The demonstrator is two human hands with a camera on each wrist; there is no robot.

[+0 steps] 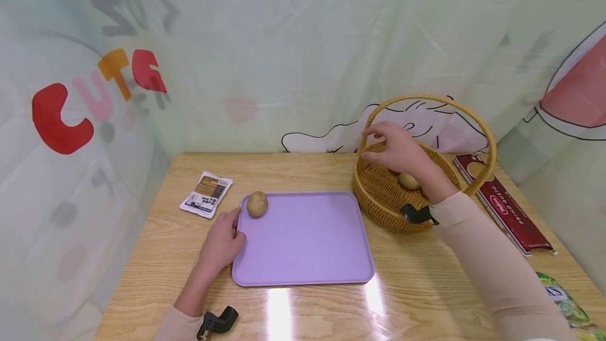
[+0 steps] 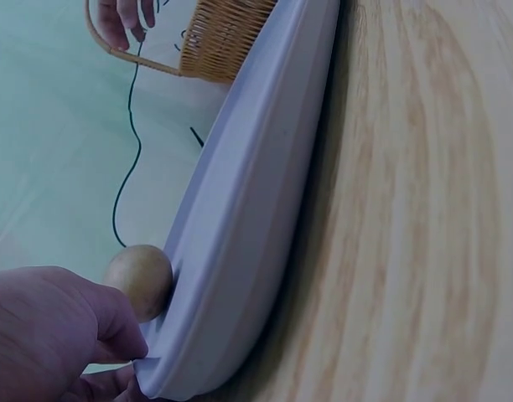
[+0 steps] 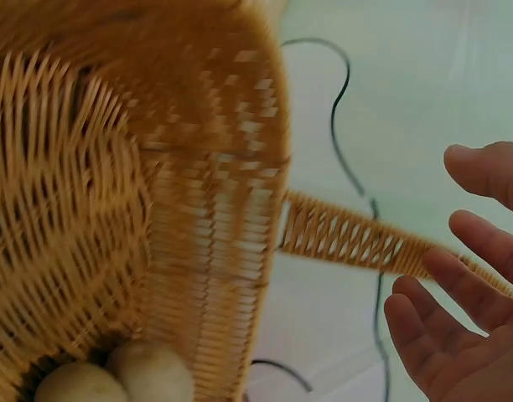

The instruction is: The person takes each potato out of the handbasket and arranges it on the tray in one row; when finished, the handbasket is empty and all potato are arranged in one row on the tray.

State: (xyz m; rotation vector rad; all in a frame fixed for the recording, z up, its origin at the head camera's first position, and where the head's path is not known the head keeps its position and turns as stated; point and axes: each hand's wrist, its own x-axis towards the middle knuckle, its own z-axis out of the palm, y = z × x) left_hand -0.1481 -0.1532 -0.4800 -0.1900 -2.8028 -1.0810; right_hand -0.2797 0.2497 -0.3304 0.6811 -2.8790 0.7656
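A purple tray point(image 1: 305, 238) lies on the wooden table, with a potato point(image 1: 257, 204) at its far left corner. My left hand point(image 1: 221, 241) pinches the tray's left rim, and the left wrist view shows that hand point(image 2: 55, 335) at the rim close to the potato point(image 2: 141, 280). Over the wicker basket point(image 1: 379, 207) is my right hand point(image 1: 397, 149), beside the tall handle. Its fingers are spread with nothing between them in the right wrist view, where the hand point(image 3: 470, 310) appears near the handle point(image 3: 349, 234). Two potatoes point(image 3: 152, 373) rest inside the basket, partly cut off by the frame.
A small white and brown packet point(image 1: 206, 194) lies left of the tray. Right of the basket is a long dark red package point(image 1: 508, 209), with a green bag point(image 1: 563, 299) nearer the front. A printed curtain point(image 1: 265, 57) hangs behind the table.
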